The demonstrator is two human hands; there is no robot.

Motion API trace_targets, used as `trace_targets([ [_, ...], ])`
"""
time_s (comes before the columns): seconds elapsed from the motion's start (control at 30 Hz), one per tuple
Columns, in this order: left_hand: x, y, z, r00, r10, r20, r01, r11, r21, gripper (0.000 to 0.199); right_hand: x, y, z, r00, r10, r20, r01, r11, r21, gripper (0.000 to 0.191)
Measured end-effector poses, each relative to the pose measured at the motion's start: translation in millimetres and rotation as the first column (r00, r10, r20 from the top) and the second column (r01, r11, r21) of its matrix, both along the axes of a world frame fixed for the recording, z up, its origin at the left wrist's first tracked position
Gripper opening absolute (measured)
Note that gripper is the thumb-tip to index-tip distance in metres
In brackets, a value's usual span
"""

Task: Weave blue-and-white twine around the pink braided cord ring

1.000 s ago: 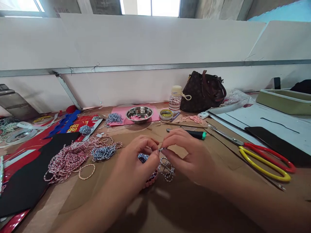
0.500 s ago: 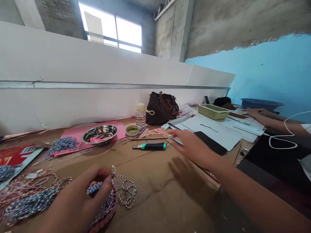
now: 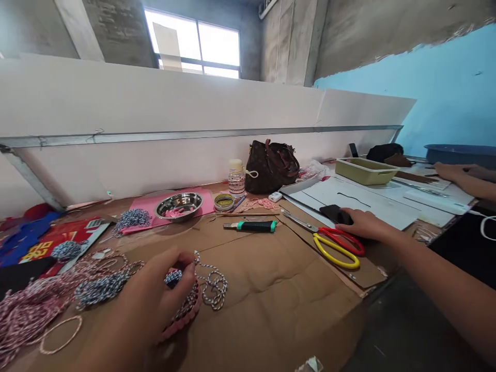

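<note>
My left hand is closed around a pink-edged piece of black-and-white cord work, most of it hidden by the hand. From its fingertips a loose tail of black-and-white cord trails in loops onto the brown board. My right hand reaches far to the right and grips a flat black object, its kind unclear. Just below that hand lie scissors with one red and one yellow handle. A black-and-green utility knife rests between the two hands.
Hanks of cord cover the left side. Behind are a steel bowl with pink pieces, a tape roll, a bottle and a handbag. A green tray stands right, near another person's hand.
My right hand has gone from the scissors to the black object, and the scissors' handles now show. My left hand keeps its hold on the cord work. The view has turned left.
</note>
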State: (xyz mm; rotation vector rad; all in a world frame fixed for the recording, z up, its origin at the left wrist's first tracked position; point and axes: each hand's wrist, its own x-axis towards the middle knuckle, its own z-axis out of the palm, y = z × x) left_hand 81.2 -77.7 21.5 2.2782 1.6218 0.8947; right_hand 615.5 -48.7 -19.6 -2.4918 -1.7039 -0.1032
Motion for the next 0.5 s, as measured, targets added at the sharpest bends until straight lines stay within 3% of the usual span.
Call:
trace_targets([
  [0.13, 2, -3, 2.5, 1.000, 0.024, -0.011, -0.024, 1.000, 0.009, 0.023, -7, -3, 16.7, 0.996, -0.031, -0.079, 0.032, 0.999, 0.018, 0.074],
  [0.2, 3, -6, 4.0, 0.999, 0.033, 0.012, -0.033, 0.999, 0.019, 0.023, -25, -12, 27.6, 0.992, 0.017, -0.127, -0.010, 0.999, 0.051, 0.068],
  [0.3, 6, -8, 5.2, 0.998, 0.030, 0.046, -0.032, 0.999, 0.030, 0.021, -81, -35, 38.6, 0.938, 0.272, -0.213, -0.238, 0.956, 0.172, 0.058],
  [0.37, 6, -8, 4.5, 0.998, 0.025, 0.051, -0.027, 0.999, 0.030, 0.021, -131, -51, 39.7, 0.898, 0.377, -0.228, -0.348, 0.924, 0.158, 0.061],
  [0.43, 4, -5, 2.2, 0.999, 0.025, 0.038, -0.026, 0.999, 0.030, 0.022, -181, -62, 36.2, 0.835, 0.519, -0.184, -0.493, 0.853, 0.170, 0.064],
  [0.5, 2, -2, -0.6, 1.000, 0.017, 0.010, -0.017, 1.000, 0.017, 0.023, -220, -67, 30.5, 0.807, 0.571, -0.151, -0.558, 0.821, 0.121, 0.069],
])
